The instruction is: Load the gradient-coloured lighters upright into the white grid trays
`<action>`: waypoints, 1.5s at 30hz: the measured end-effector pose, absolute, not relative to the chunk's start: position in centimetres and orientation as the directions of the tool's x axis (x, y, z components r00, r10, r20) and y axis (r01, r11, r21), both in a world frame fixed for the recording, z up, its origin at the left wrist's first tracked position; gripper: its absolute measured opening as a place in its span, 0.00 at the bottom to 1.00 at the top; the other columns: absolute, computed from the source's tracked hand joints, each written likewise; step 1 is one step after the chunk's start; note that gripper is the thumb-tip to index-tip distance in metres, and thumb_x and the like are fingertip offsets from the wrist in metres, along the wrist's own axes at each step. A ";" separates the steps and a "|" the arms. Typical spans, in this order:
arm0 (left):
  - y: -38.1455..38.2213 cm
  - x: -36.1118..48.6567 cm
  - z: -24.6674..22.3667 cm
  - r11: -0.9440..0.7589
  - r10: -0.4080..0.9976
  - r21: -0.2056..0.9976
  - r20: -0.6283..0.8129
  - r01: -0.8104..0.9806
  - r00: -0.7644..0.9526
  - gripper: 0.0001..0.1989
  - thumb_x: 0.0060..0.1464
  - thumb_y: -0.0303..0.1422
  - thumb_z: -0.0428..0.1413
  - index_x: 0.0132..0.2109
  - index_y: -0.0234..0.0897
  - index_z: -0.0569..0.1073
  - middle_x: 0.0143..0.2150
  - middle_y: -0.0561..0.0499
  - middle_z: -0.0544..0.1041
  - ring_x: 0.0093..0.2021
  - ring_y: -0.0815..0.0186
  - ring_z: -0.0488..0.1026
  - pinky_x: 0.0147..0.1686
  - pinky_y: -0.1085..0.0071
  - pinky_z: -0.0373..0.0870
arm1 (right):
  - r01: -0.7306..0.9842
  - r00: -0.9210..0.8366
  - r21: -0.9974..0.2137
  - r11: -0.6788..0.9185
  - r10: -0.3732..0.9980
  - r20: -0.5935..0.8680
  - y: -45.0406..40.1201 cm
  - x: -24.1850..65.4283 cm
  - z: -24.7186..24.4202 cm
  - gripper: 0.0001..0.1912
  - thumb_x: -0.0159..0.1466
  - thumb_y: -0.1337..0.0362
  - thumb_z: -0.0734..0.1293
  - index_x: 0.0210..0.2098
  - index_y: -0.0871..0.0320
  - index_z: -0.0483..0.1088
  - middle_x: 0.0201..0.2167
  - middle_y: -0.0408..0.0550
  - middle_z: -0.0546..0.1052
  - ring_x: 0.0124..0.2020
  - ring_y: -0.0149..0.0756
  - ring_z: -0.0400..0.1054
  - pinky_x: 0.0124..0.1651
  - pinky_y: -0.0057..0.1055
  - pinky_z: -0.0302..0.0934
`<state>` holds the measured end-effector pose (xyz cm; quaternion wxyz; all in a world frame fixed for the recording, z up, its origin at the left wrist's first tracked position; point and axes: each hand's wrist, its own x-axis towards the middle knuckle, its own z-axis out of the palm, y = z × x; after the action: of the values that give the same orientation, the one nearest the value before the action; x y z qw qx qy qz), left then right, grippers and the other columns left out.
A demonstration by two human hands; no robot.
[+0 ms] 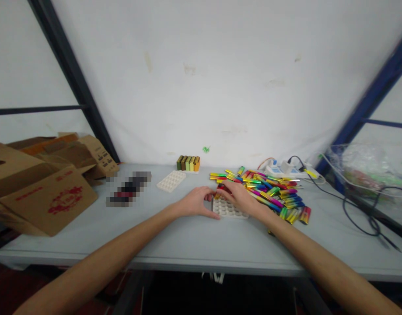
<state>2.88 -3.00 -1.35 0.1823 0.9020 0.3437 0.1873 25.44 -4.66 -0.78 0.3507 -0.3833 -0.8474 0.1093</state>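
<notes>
One tray point(232, 211) lies under your curled right hand point(239, 196), beside your half-open left hand point(198, 203); both holds unclear. A second tray point(171, 181) lies at ten o'clock, one lighter pile point(273, 191) at two; tabletop point(177, 236) reaches its front edge at six.

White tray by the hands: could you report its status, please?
Left hand at tray, left edge. Right hand over far side. Shiny lighters heaped to its right.
</notes>
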 end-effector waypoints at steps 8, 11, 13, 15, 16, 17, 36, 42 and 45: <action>-2.9 2.8 -1.4 -0.706 0.685 0.427 0.210 0.565 0.698 0.34 0.39 0.61 0.67 0.40 0.37 0.73 0.37 0.50 0.75 0.37 0.59 0.72 0.38 0.66 0.66 | 0.583 -0.482 -0.456 0.673 0.738 0.473 -3.8 25.0 -1.2 0.19 0.71 0.47 0.63 0.32 0.55 0.68 0.29 0.47 0.73 0.28 0.37 0.63 0.35 0.34 0.58; -2.9 2.8 -1.3 -0.706 0.684 0.428 0.204 0.564 0.700 0.35 0.38 0.62 0.67 0.41 0.37 0.73 0.37 0.50 0.76 0.37 0.58 0.72 0.39 0.66 0.66 | 0.610 -0.484 -0.434 0.663 0.745 0.459 -3.8 24.9 -1.2 0.19 0.71 0.47 0.64 0.32 0.55 0.70 0.29 0.48 0.74 0.29 0.38 0.63 0.35 0.34 0.58; -2.9 2.7 -1.2 -0.714 0.671 0.437 0.202 0.547 0.713 0.34 0.39 0.62 0.67 0.41 0.37 0.73 0.38 0.50 0.76 0.38 0.58 0.72 0.39 0.66 0.66 | 0.614 -0.497 -0.431 0.662 0.747 0.440 -3.8 25.1 -1.2 0.19 0.70 0.47 0.65 0.33 0.56 0.71 0.30 0.48 0.74 0.29 0.38 0.64 0.35 0.33 0.58; -2.9 2.5 -0.8 -0.715 0.666 0.437 0.191 0.545 0.721 0.33 0.39 0.61 0.66 0.39 0.38 0.72 0.37 0.51 0.75 0.36 0.59 0.72 0.37 0.67 0.65 | 0.597 -0.512 -0.446 0.667 0.745 0.429 -3.7 25.7 -1.0 0.19 0.72 0.48 0.63 0.35 0.56 0.73 0.31 0.48 0.76 0.30 0.38 0.66 0.36 0.34 0.59; -2.9 2.3 -0.6 -0.712 0.669 0.433 0.177 0.553 0.722 0.33 0.39 0.62 0.66 0.38 0.38 0.71 0.36 0.51 0.74 0.35 0.60 0.71 0.35 0.68 0.65 | 0.587 -0.509 -0.458 0.668 0.744 0.434 -3.6 26.1 -0.9 0.20 0.73 0.49 0.60 0.36 0.56 0.74 0.32 0.49 0.77 0.32 0.38 0.67 0.38 0.34 0.60; -2.8 2.2 -0.5 -0.707 0.674 0.423 0.160 0.567 0.721 0.33 0.38 0.62 0.66 0.37 0.38 0.70 0.34 0.52 0.74 0.33 0.61 0.70 0.33 0.68 0.63 | 0.581 -0.500 -0.466 0.668 0.744 0.443 -3.4 26.5 -0.8 0.20 0.75 0.51 0.58 0.37 0.55 0.74 0.34 0.49 0.78 0.33 0.39 0.68 0.40 0.34 0.61; -2.9 1.4 0.6 -0.675 0.692 0.414 0.070 0.611 0.718 0.35 0.36 0.63 0.66 0.37 0.39 0.67 0.33 0.53 0.72 0.30 0.63 0.68 0.28 0.69 0.59 | 0.691 -0.489 -0.479 0.542 0.838 0.243 -1.7 29.7 -0.9 0.18 0.65 0.49 0.71 0.38 0.59 0.75 0.34 0.48 0.76 0.32 0.37 0.68 0.35 0.32 0.59; -2.9 1.4 0.5 -0.664 0.700 0.412 0.048 0.624 0.713 0.35 0.35 0.63 0.66 0.37 0.39 0.67 0.33 0.53 0.72 0.30 0.63 0.67 0.28 0.69 0.57 | 0.753 -0.473 -0.433 0.495 0.865 0.167 -2.4 29.4 -0.2 0.15 0.66 0.54 0.70 0.41 0.61 0.75 0.37 0.51 0.78 0.34 0.39 0.70 0.36 0.32 0.60; -3.0 1.4 0.6 -0.662 0.701 0.410 0.042 0.628 0.712 0.35 0.36 0.63 0.66 0.36 0.39 0.67 0.33 0.53 0.72 0.31 0.63 0.68 0.29 0.69 0.57 | 0.756 -0.463 -0.442 0.482 0.872 0.159 -2.6 29.4 0.1 0.15 0.66 0.53 0.71 0.41 0.60 0.75 0.36 0.50 0.78 0.34 0.39 0.70 0.36 0.32 0.60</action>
<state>1.39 -2.98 0.61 0.1864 0.9062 0.3666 0.0984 29.36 -2.58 0.15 0.1846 -0.4839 -0.8409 0.1568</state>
